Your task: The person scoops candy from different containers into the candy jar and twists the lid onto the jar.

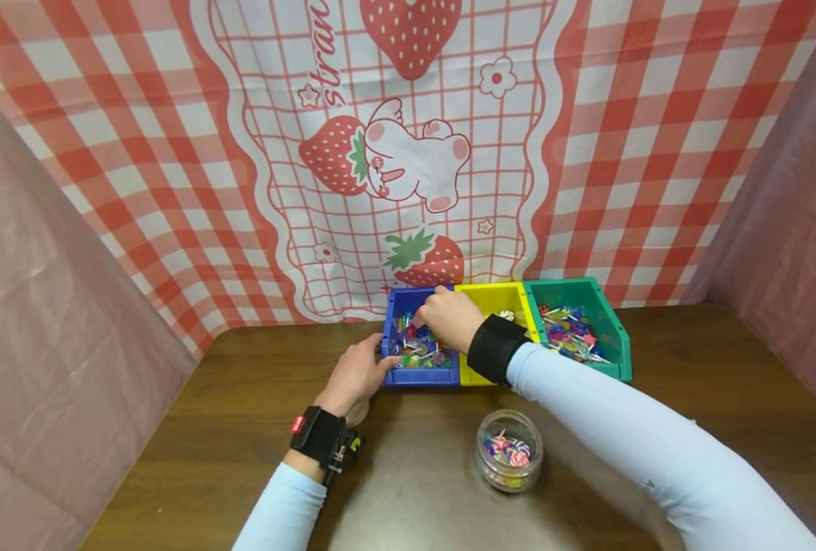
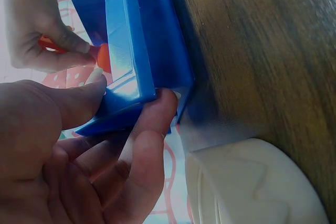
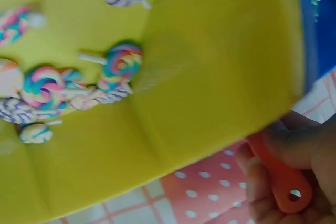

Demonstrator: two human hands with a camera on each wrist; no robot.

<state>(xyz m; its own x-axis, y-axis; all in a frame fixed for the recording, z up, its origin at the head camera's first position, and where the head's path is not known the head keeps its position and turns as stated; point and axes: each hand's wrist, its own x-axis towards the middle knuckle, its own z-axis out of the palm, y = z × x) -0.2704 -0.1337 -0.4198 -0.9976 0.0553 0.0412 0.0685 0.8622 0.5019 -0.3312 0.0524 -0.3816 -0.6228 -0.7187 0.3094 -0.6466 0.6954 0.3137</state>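
Note:
The left hand (image 1: 354, 375) holds the near left corner of the blue bin (image 1: 422, 376), its thumb over the rim and a finger against the outside. Inside that bin lie several small candy-like charms (image 1: 423, 353) with sticks. The right hand (image 1: 452, 317) reaches over the blue bin and grips an orange-red plastic tool (image 3: 283, 182), spoon- or scoop-like, with a hole in its handle end. In the left wrist view the tool's wider part (image 2: 103, 59) shows beside the blue wall. What it carries, if anything, is hidden.
The yellow bin (image 1: 473, 373) with swirl lollipop charms (image 3: 44, 87) and the green bin (image 1: 615, 337) adjoin the blue one. Nearer stands a clear round jar (image 1: 509, 486) holding lollipop charms. An off-white rounded thing (image 2: 257, 182) lies by the left hand. A checked cloth (image 1: 628, 153) hangs behind.

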